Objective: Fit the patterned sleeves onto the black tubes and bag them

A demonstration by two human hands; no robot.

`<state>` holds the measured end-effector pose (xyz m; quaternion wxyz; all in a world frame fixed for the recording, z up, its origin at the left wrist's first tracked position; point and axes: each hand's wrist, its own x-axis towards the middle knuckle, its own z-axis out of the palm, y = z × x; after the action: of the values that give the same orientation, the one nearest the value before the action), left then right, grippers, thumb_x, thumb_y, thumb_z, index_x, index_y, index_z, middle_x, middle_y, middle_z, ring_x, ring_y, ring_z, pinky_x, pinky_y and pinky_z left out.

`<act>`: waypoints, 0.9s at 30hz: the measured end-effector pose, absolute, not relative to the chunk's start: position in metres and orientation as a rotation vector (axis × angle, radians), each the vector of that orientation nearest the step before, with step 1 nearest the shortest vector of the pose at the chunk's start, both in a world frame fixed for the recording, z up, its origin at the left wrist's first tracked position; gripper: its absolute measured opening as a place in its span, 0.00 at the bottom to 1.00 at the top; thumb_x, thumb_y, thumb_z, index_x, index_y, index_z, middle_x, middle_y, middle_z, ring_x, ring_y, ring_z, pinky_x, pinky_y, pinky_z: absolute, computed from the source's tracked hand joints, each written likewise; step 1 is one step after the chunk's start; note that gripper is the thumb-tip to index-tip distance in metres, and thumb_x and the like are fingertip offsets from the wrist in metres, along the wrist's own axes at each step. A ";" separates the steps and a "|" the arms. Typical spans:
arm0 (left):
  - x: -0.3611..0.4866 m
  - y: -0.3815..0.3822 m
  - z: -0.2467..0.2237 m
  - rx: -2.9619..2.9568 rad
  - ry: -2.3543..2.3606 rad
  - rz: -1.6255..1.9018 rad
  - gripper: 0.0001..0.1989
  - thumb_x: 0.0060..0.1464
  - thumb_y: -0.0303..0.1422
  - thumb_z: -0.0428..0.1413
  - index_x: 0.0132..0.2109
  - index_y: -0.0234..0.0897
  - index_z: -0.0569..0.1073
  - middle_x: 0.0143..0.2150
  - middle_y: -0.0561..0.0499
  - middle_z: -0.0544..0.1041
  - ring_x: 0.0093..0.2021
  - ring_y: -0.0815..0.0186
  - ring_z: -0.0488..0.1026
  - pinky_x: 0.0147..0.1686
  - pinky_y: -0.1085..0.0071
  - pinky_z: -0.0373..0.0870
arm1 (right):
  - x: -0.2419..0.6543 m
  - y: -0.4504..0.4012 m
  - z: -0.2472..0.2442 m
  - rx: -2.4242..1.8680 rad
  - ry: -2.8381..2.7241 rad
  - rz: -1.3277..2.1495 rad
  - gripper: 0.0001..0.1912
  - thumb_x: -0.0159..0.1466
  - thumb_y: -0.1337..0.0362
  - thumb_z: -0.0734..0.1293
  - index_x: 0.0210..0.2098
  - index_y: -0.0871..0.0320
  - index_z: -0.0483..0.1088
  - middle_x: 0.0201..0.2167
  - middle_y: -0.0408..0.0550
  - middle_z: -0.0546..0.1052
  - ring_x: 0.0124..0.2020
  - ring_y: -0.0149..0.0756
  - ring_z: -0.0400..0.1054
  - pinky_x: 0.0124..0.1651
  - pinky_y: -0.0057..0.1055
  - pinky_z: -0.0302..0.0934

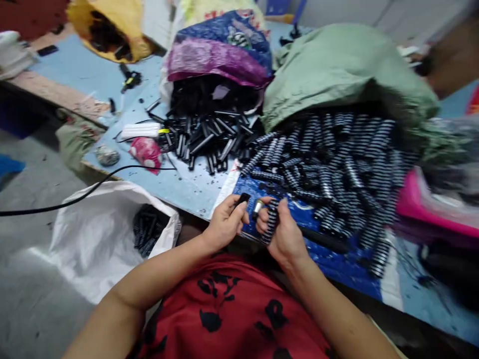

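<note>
Pale blue worktop (160, 187) runs across the room, loaded with bags and loose parts. Largest on it is a green sack (348, 70), its mouth open above a heap of striped, ribbed cylinders (344, 159) lying partly on a blue sheet (322, 264); a white sack (93, 224) gapes below the worktop's edge on the left, dark parts inside it. Between the two sacks lies a looser pile of smooth black pieces (209, 134). At the front edge the right hand (286, 239) has its fingers curled closed around one ribbed piece (271, 222), held tilted, while the left hand (224, 224) pinches a small black part (243, 199) between thumb and forefinger. Near the right forefinger is a little metallic fitting (257, 208); what grips it I cannot tell. The step in hand seems to be close two-handed handling of these parts, near each other but apart; the next move would call for a steady right grip and careful alignment by the left pinch
</note>
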<state>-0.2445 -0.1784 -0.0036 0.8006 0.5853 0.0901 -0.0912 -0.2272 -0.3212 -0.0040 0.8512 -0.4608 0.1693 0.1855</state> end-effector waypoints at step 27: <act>-0.235 -0.191 0.009 1.306 0.200 -0.252 0.24 0.54 0.51 0.66 0.46 0.34 0.80 0.39 0.49 0.79 0.37 0.68 0.72 0.42 0.72 0.70 | -0.237 -0.364 -0.021 -2.198 -0.927 -0.718 0.53 0.61 0.57 0.77 0.76 0.67 0.47 0.66 0.70 0.66 0.68 0.54 0.64 0.65 0.48 0.68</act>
<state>-0.2355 -0.1912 0.0086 0.7823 0.6048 0.0928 -0.1168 -0.2372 -0.3644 -0.0213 0.3196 -0.8360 -0.3528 -0.2729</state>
